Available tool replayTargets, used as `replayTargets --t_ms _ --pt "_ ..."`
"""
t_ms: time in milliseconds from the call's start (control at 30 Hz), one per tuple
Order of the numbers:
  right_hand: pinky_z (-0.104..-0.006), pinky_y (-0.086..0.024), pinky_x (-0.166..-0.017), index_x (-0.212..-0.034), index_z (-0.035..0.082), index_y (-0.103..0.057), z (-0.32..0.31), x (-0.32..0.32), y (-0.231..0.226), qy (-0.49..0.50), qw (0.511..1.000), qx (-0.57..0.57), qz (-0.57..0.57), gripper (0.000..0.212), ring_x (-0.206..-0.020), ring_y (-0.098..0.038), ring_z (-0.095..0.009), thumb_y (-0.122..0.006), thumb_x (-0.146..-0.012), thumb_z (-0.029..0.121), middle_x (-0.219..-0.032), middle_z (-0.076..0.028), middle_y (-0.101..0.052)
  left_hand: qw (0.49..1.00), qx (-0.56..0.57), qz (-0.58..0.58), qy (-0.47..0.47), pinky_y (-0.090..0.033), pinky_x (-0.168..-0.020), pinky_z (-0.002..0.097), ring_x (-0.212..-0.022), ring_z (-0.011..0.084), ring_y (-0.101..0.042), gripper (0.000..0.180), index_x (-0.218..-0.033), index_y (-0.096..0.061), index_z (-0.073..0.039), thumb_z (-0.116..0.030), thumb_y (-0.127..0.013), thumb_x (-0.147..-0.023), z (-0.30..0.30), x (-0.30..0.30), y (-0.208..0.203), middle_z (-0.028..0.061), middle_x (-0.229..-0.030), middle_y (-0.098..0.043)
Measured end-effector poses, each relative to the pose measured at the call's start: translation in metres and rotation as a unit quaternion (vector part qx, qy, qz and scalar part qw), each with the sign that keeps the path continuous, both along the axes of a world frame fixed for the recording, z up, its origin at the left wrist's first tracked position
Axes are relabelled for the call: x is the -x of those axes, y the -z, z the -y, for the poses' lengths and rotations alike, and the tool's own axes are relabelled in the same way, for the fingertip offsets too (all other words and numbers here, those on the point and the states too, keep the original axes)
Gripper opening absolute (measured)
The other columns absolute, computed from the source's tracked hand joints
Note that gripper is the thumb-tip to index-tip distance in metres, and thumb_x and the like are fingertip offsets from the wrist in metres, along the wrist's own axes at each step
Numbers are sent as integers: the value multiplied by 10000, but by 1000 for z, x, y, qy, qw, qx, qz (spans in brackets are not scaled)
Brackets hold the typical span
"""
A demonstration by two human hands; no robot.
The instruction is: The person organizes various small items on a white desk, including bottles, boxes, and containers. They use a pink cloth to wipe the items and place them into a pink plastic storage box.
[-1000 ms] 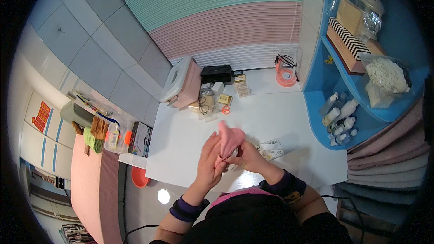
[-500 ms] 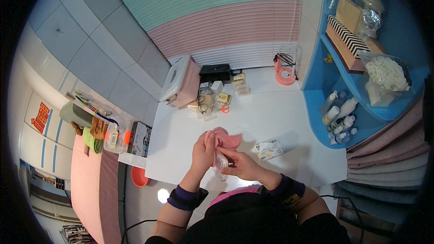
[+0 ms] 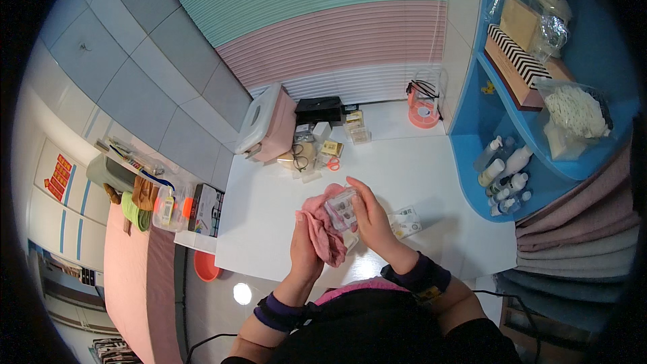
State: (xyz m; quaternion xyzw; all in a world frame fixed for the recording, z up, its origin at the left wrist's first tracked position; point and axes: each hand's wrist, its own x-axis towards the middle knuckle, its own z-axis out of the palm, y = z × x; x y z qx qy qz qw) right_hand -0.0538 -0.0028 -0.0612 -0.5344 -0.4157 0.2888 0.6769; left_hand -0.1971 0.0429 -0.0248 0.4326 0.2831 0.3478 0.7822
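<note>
Above the near part of the white table, my left hand [image 3: 305, 251] is closed on a crumpled pink cloth [image 3: 325, 239]. Part of the cloth lies against a small clear plastic box [image 3: 342, 209], with small items dimly visible inside. My right hand [image 3: 372, 217] grips the box from its right side, fingers along the edge. Both hands are close together, and the cloth hides the box's left side. Just right of my right hand lies a white printed packet [image 3: 404, 222], partly covered by the hand.
A pink and white storage bin [image 3: 269, 121] stands at the back left, beside small boxes and orange scissors [image 3: 332, 163]. A pink stand [image 3: 423, 114] is at the back right. Bottles fill the blue corner shelf [image 3: 465, 162]. A red basin [image 3: 206, 266] sits below left.
The clear box has turned and risen out from between my hands, showing its face. The cloth has come down and left, bunched in my left hand. My right hand has shifted right and away.
</note>
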Motion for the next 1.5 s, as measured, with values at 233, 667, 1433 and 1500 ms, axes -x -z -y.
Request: replayTargets --t_ms 233,667,1433,1500 --pt "-428 -363 -993 -1364 57 -483 -9 19 -6 60 979 -27 193 402 -1134 -464 -340 -375 -1002 196 -1258 -172 -491 999 -45 0 25 -333 -1108 370 -1347 251 -396 576 -1490 -224 -20 -401 -197 -1058 12 -13 -12 151 -1483 -349" --pt "-499 -274 -1081 -1131 89 -613 6 28 -16 75 937 -22 341 267 -1312 -333 -386 -550 -920 240 -1376 -145 -424 979 161 28 121 -556 -822 360 -1065 230 -619 415 -1358 -441 -90 -321 -315 -1037 -9 18 35 114 -1236 -577" --pt "-422 -486 -797 -1099 44 -528 -48 5 104 -107 966 177 153 332 -958 -619 -383 -628 -917 302 -1015 -192 -647 967 222 -123 -36 -495 -543 295 -635 188 -602 507 -1199 -549 -40 -468 -346 -1018 -30 99 92 88 -808 -635" --pt "-432 -487 -786 -1086 56 -551 -47 9 121 -139 949 184 214 309 -929 -617 -387 -643 -902 287 -990 -181 -656 963 222 -129 -77 -500 -564 299 -646 186 -605 505 -1219 -542 -36 -462 -368 -1012 -29 109 99 92 -819 -639"
